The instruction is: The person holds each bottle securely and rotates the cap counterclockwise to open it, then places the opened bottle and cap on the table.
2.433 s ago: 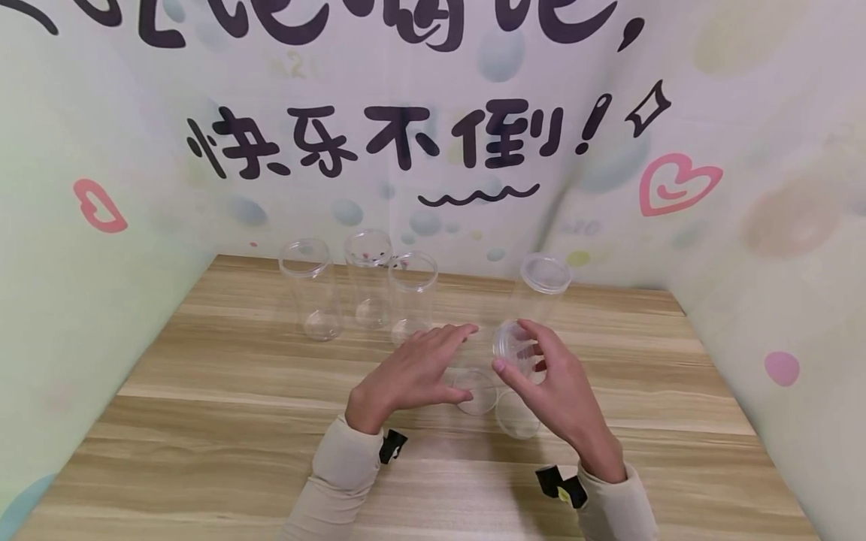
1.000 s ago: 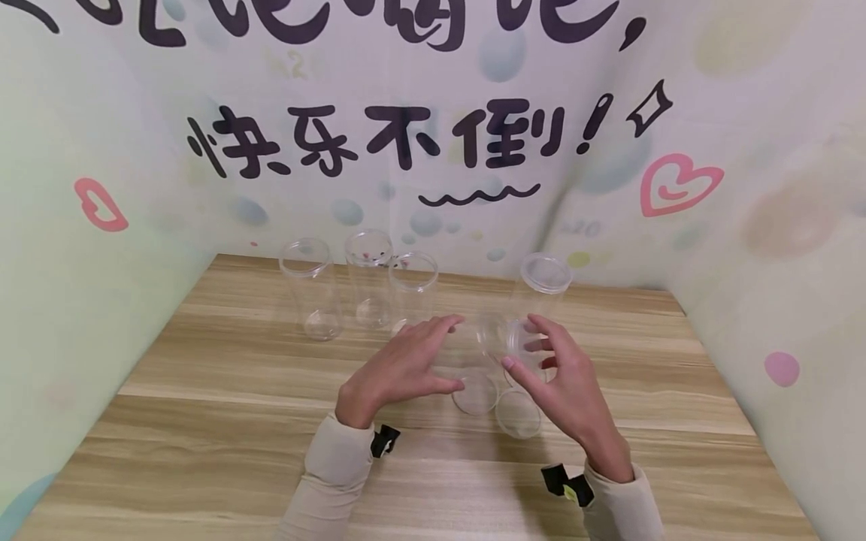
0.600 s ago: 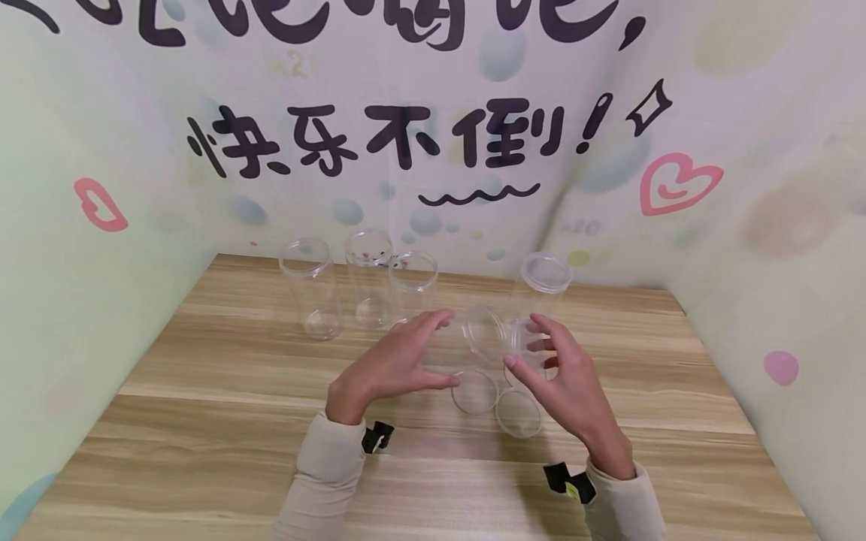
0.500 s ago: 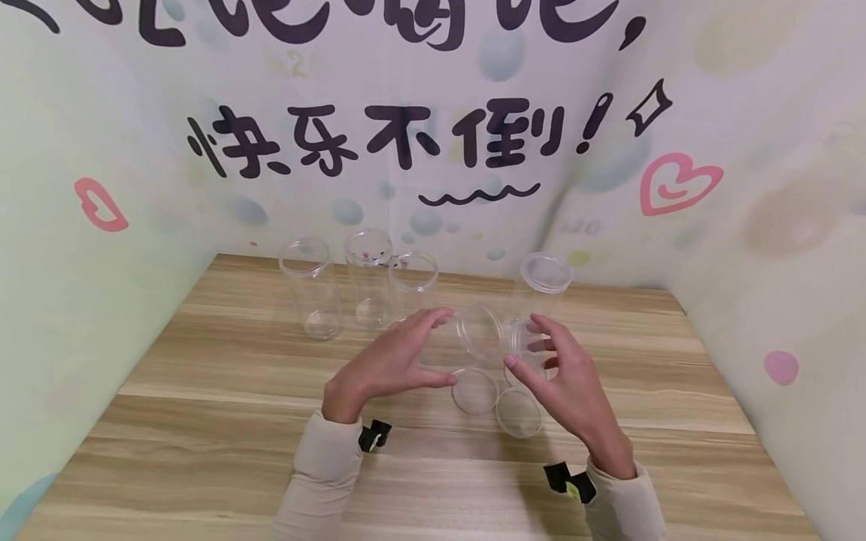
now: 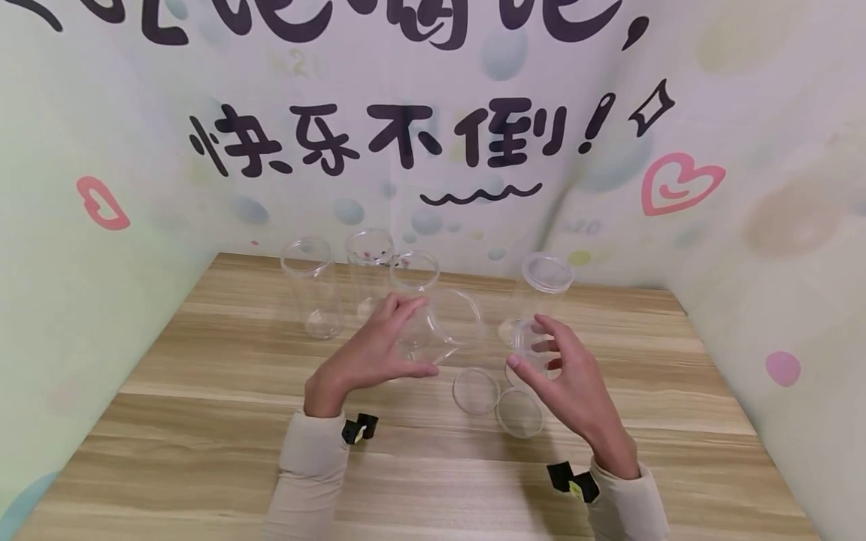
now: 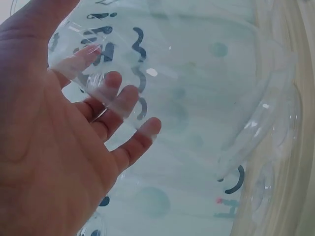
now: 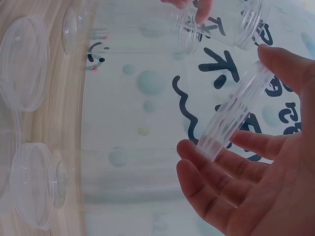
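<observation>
My left hand [image 5: 368,353] holds a clear plastic jar [image 5: 455,319], tilted, its open rim toward the right. In the left wrist view the fingers curve around the transparent wall of the jar [image 6: 197,73]. My right hand [image 5: 575,379] pinches a clear round lid [image 5: 525,342] by its edge, apart from the jar. The right wrist view shows this lid [image 7: 236,113] edge-on between thumb and fingers. Below the hands, flat clear lids lie on the table, among them a left one [image 5: 476,391] and a nearer one [image 5: 519,413]; another is partly hidden behind the right hand.
Three clear jars stand at the back left: one at the far left [image 5: 314,289], one in the middle [image 5: 369,259] and one on the right [image 5: 414,272]. A lidded jar [image 5: 546,278] stands at the back right. A printed cloth [image 5: 433,218] hangs behind the wooden table [image 5: 203,436].
My left hand has moved left with the jar, away from the lid in my right hand. A gap has opened between jar and lid. The right hand has shifted slightly right.
</observation>
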Tool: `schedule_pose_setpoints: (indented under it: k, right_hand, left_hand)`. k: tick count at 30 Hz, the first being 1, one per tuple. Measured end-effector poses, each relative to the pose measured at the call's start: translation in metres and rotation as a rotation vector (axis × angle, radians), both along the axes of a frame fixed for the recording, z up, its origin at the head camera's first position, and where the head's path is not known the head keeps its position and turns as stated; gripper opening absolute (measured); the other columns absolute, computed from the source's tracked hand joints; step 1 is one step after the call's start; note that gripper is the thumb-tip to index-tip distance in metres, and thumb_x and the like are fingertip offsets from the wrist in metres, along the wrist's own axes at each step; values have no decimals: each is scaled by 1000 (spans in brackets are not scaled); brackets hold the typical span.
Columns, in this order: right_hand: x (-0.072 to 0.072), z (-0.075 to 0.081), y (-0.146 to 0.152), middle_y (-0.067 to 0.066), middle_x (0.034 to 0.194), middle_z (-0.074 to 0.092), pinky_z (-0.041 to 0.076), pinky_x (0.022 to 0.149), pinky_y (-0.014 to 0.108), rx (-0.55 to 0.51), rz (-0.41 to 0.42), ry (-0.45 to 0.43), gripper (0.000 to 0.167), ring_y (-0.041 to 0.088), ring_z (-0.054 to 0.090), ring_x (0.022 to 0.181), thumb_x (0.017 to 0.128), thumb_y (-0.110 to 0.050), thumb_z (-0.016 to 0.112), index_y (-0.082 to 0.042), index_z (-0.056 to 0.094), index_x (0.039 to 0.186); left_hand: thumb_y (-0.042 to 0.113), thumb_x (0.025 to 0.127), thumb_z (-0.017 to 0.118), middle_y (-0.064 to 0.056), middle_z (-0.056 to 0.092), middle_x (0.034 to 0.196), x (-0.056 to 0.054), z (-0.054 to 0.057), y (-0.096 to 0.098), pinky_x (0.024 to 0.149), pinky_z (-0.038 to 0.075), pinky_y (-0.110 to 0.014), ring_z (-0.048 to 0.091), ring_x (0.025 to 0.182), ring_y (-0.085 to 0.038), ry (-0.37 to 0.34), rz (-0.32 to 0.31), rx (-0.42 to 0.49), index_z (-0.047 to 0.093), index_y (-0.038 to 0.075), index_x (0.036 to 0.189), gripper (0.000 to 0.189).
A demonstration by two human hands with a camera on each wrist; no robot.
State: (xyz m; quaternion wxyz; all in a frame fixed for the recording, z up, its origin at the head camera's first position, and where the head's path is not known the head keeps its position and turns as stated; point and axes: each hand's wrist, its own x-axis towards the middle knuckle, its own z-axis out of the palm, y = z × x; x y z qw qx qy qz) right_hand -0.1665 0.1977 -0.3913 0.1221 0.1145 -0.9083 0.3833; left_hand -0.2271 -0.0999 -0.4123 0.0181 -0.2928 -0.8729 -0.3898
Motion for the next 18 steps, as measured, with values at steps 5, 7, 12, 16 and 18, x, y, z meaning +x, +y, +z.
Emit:
schedule_pose_setpoints:
  k: [5, 7, 12, 16, 18]
  right_hand:
    - [0, 0, 1, 10, 139, 56, 53, 79, 37, 1, 3, -14, 71, 25, 64, 109, 87, -30, 76, -7, 43, 146]
    - [-1, 0, 1, 10, 140, 55, 54, 79, 37, -1, 4, -20, 71, 25, 64, 109, 87, -30, 76, -7, 43, 146]
    - [-1, -1, 2, 11, 140, 54, 54, 80, 39, -3, 6, -36, 72, 26, 64, 110, 87, -31, 76, -7, 42, 146]
    - [-2, -1, 3, 12, 140, 54, 54, 81, 41, 1, 4, -49, 73, 26, 64, 111, 88, -32, 75, -8, 41, 147]
    - [-2, -1, 3, 12, 141, 54, 53, 81, 41, 2, 2, -57, 73, 26, 64, 111, 88, -33, 75, -8, 40, 147]
  left_hand:
    - [43, 73, 87, -4, 41, 140, -3, -2, -9, 102, 45, -50, 50, 121, -25, -67, 26, 24, 34, 25, 153, 98]
    - [42, 73, 87, -3, 40, 142, -3, -2, -13, 102, 45, -50, 50, 123, -28, -93, 34, 35, 35, 26, 152, 96]
    - [39, 75, 86, -3, 41, 145, -5, -4, -22, 101, 45, -50, 49, 126, -32, -150, 52, 46, 39, 20, 148, 89]
    - [38, 76, 85, 0, 38, 152, -7, -7, -27, 102, 44, -51, 49, 127, -34, -166, 63, 49, 48, 13, 128, 68]
    - [36, 77, 85, 0, 36, 154, -8, -8, -29, 102, 43, -52, 48, 128, -34, -172, 64, 57, 48, 12, 111, 56]
